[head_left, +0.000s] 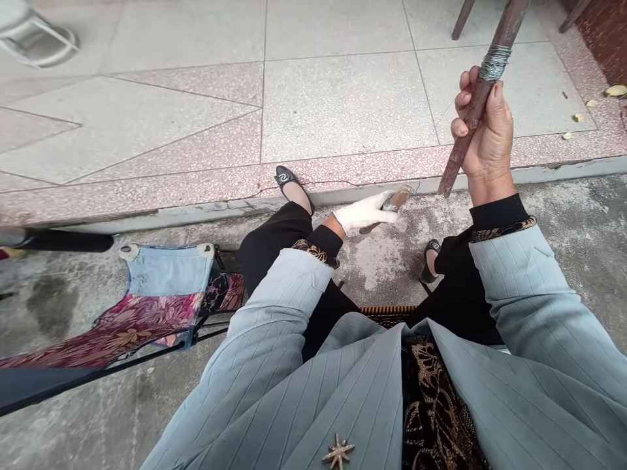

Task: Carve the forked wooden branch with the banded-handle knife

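Note:
My right hand [487, 127], bare, is wrapped round a long brown wooden stick [460, 153] and holds it up at a slant. Just above my fingers, a band of thin wire [494, 63] is wound round the stick, whose upper end runs out of the frame. In a white glove, my left hand [367, 212] grips a short wooden piece [404, 194] low between my knees. Wire or cord is wound round this piece near its upper end too. My left palm hides its middle. The two pieces are apart.
A raised tiled step [337, 98] lies ahead, its edge running across in front of my feet. To the left stands a folding chair with patterned fabric [147, 313], beside a blurred black bar [68, 240]. A white stool [39, 39] is at the far left.

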`<state>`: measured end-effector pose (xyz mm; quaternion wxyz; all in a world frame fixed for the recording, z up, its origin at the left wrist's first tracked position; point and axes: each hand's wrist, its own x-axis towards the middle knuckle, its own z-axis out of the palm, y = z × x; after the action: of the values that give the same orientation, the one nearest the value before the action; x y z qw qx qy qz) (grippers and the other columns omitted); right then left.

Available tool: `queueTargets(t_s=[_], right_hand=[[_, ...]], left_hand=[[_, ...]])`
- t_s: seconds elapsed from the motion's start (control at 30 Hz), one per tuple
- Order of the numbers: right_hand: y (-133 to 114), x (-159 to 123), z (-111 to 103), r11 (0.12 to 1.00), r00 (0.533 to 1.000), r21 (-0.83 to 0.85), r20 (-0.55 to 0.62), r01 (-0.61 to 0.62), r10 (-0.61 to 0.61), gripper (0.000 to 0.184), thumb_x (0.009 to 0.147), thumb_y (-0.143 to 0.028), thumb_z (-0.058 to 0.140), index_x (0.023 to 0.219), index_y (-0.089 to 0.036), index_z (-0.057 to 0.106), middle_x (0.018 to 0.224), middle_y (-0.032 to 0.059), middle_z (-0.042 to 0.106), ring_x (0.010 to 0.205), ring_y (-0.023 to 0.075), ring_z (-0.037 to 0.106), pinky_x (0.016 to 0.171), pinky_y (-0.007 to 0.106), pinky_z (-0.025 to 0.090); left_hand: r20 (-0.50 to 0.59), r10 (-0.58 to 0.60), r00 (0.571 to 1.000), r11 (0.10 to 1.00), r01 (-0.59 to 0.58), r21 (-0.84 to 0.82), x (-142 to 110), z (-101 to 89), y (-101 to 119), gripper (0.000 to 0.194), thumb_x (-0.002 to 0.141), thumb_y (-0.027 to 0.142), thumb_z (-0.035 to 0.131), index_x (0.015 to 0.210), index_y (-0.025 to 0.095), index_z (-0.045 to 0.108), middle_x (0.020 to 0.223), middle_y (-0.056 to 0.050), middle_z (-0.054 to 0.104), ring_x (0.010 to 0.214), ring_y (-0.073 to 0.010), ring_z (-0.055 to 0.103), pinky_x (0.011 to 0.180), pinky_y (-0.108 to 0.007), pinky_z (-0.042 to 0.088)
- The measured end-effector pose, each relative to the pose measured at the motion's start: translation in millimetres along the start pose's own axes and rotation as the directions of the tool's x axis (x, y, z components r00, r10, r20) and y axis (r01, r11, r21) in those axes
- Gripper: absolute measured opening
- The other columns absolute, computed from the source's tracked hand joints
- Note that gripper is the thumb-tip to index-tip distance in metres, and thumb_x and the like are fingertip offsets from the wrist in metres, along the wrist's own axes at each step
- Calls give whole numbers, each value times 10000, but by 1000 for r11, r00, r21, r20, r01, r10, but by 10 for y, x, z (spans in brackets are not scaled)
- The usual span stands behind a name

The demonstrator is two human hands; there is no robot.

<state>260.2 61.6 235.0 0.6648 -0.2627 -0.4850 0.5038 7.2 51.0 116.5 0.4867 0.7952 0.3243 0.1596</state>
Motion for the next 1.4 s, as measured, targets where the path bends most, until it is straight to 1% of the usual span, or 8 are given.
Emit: queueTargets(t_s=[0.1, 0.4, 0.53, 0.63, 0.77, 0.9, 1.13, 1.4], right_hand=[[-3, 1, 0, 1000, 1000, -8, -3, -1, 1, 338, 812, -585, 788, 1067, -382, 701, 1165, -90, 738, 1148, 182, 506, 623, 254, 465], [169, -193, 576, 983, 984, -110, 84, -146, 155, 390, 813, -594, 765, 1036, -278, 724, 1149, 44, 715, 949, 212, 602, 473, 280, 487], [227, -359, 830, 968, 914, -45, 321, -248, 249, 440, 795, -603, 793, 971, -205, 735, 1006, 64, 713, 775, 159, 563, 425, 232, 458], [155, -442, 871, 964, 876, -16, 414, -266, 249, 435, 805, -613, 788, 951, -207, 742, 992, 67, 704, 735, 150, 555, 384, 209, 412], [-24, -322, 572, 976, 951, 132, 280, -172, 130, 371, 825, -565, 800, 1006, -245, 751, 1057, 45, 706, 798, 145, 542, 363, 181, 348], [-161, -53, -94, 985, 994, 143, 62, -98, 89, 367, 811, -513, 831, 1103, -318, 724, 1249, -48, 702, 1071, 139, 556, 562, 189, 508], [-193, 131, -1180, 982, 926, -46, -345, -181, 155, 146, 937, -495, 716, 838, -402, 659, 1157, -92, 763, 1499, 204, 311, 995, 301, 526], [-351, 163, -1195, 986, 750, 152, -659, 67, 50, 459, 1132, -343, 360, 755, -276, 613, 862, -37, 734, 1028, 104, 640, 698, 181, 552]], left_hand=[[142, -60, 988, 991, 42, 126, 0, 6, 61, 861, 823, 512, 711, 1558, 174, 415, 1394, -135, 653, 1213, -297, 658, 1005, -357, 515], [81, -230, 970, 703, 108, 703, 53, 346, 193, 868, 866, 359, 716, 1616, 201, 309, 1131, -207, 742, 994, -406, 735, 818, -451, 548], [40, -291, 956, 793, 218, 568, 105, 452, 104, 657, 800, 390, 765, 1373, 156, 546, 1055, -187, 733, 975, -401, 721, 816, -469, 551], [-90, -325, 942, 931, 335, 146, 117, 418, -37, 453, 764, 383, 782, 1116, 180, 581, 946, -110, 704, 856, -294, 705, 768, -411, 558], [-88, -447, 890, 795, 350, -495, 98, 336, -156, 493, 714, 302, 791, 1065, 207, 457, 750, 24, 581, 568, -137, 576, 606, -332, 533], [-77, -257, 963, 742, 146, -654, 34, 267, -111, 630, 679, 272, 750, 1217, 215, 427, 792, 43, 594, 546, -99, 554, 628, -314, 525], [44, 15, 999, 1000, -16, 14, -183, 94, 74, 962, 709, 260, 721, 1577, 201, 310, 1464, -181, 577, 1131, -306, 686, 939, -390, 526], [-82, -99, 992, 931, 121, 344, -288, 157, 23, 703, 846, 353, 671, 1488, 192, 434, 1327, -143, 673, 1158, -304, 689, 931, -364, 518]])
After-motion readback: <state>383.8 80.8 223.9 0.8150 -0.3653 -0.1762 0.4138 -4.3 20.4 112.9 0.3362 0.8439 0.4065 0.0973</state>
